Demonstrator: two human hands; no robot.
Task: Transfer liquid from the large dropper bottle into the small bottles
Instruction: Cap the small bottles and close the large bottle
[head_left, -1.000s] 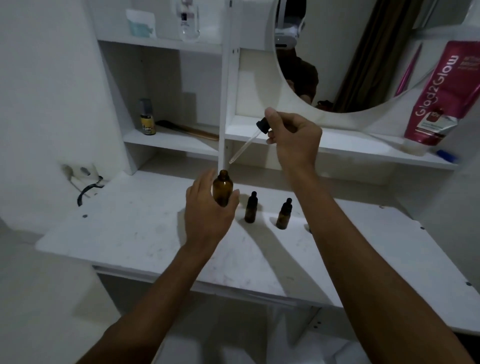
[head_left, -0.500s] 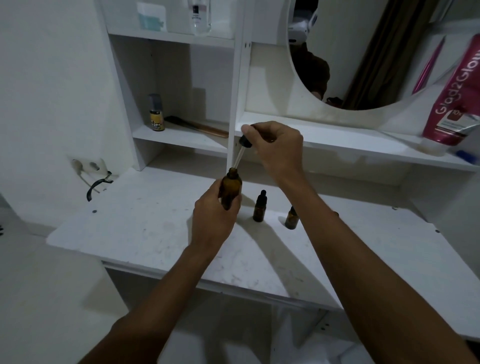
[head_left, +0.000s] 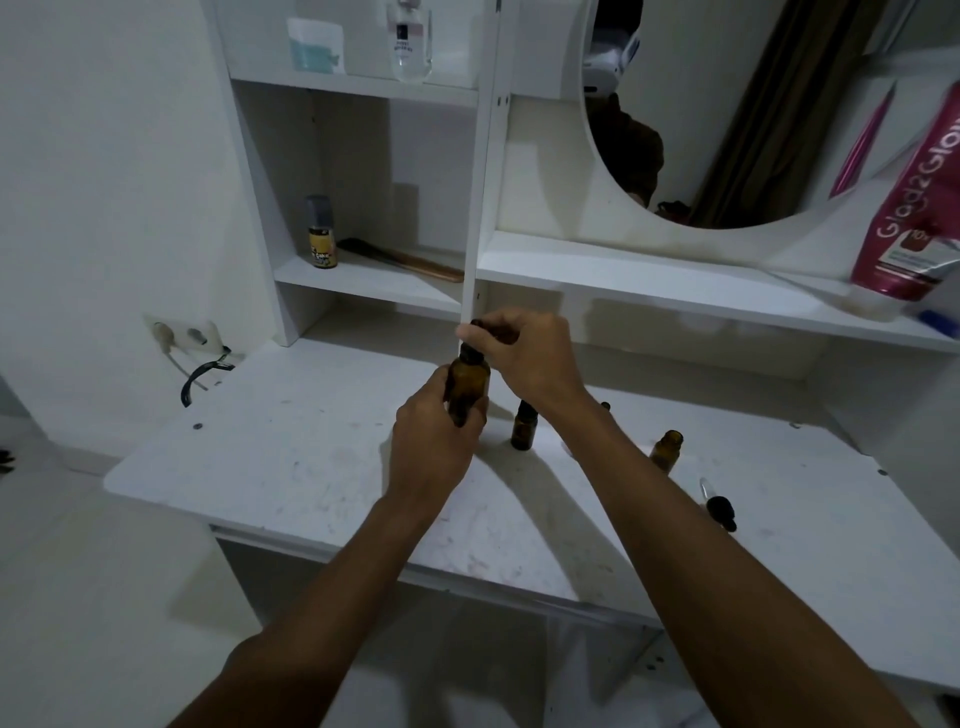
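Two hands are meeting over the white table (head_left: 311, 467). The left hand (head_left: 436, 447) is wrapping curled fingers around the body of the large dropper bottle (head_left: 469, 382) and holding it upright; whether its base is touching the table cannot be told. The right hand (head_left: 530, 358) is pinching the black dropper cap (head_left: 488, 332) between thumb and fingertips, directly on the bottle's neck. Just right of it, a capped small bottle (head_left: 522, 431) is standing beside the right forearm, which is crossing in front of an open small bottle (head_left: 670, 444) further right. A loose dropper (head_left: 719, 506) is lying near that one. Compared with half a second earlier, the cap is now sitting at the neck, and the glass pipette is no longer showing above it.
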